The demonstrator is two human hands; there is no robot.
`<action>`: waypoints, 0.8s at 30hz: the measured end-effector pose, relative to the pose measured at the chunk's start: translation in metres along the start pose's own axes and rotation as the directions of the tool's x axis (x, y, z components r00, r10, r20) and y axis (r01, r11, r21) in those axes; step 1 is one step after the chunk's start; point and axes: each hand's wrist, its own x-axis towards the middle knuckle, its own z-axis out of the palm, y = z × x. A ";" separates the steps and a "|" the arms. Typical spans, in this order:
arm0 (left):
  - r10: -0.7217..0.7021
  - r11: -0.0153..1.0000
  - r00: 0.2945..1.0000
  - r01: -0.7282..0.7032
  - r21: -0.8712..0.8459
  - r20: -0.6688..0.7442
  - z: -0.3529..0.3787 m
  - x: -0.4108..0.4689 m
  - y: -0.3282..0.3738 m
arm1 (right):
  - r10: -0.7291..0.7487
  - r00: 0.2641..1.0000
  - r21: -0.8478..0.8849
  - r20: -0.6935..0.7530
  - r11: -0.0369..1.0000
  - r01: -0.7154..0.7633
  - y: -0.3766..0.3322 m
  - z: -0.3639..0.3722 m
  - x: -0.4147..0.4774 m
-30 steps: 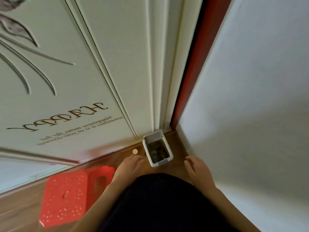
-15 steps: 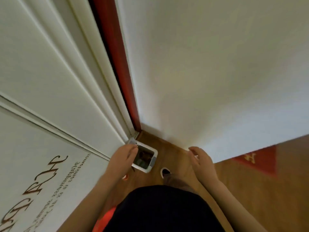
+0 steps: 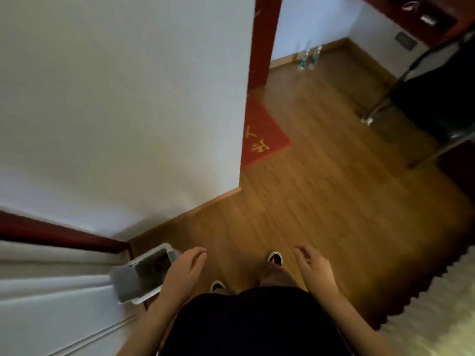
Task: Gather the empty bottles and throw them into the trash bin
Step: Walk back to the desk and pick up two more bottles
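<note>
Wooden floor (image 3: 321, 201) at a white wall corner, seen from above; both hands empty.

Left hand (image 3: 183, 272) open with fingers loosely curled, overlapping the near edge of a white trash bin (image 3: 140, 277) tucked against the door frame. Right hand (image 3: 314, 269) open, over bare floor. Clear bottles (image 3: 308, 56) upright far off by the baseboard, beyond a red mat (image 3: 262, 134). Black chair (image 3: 421, 98) at right.

Standing out here: one trash bin (image 3: 144, 276), two hands, left hand (image 3: 183, 271) and right hand (image 3: 314, 269), two shoes, one red mat (image 3: 262, 134), one chair (image 3: 424, 93), and what are looking like two bottles (image 3: 308, 56) far off.
</note>
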 end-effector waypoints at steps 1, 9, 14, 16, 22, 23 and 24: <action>0.033 0.999 0.998 -0.034 0.018 0.051 0.007 0.011 0.016 | 0.044 0.999 0.022 -0.023 0.999 -0.043 0.013 -0.010 -0.003; 0.211 0.972 0.935 -0.230 0.038 0.285 0.095 0.106 0.146 | 0.281 0.945 0.184 -0.165 0.950 -0.251 0.109 -0.095 0.003; 0.184 0.979 0.930 -0.201 0.021 0.317 0.156 0.142 0.218 | 0.336 0.911 0.258 -0.239 0.927 -0.274 0.137 -0.159 0.055; 0.194 0.977 0.934 -0.211 0.026 0.299 0.167 0.158 0.239 | 0.328 0.909 0.278 -0.257 0.926 -0.255 0.140 -0.184 0.080; 0.112 0.991 0.964 -0.126 0.043 0.240 0.171 0.219 0.282 | 0.299 0.914 0.334 -0.274 0.921 -0.202 0.135 -0.248 0.169; 0.097 0.993 0.969 -0.111 0.047 0.227 0.174 0.232 0.291 | 0.302 0.914 0.342 -0.273 0.918 -0.201 0.134 -0.256 0.187; 0.086 0.994 0.972 -0.099 0.051 0.220 0.178 0.246 0.299 | 0.306 0.912 0.346 -0.272 0.916 -0.204 0.135 -0.264 0.205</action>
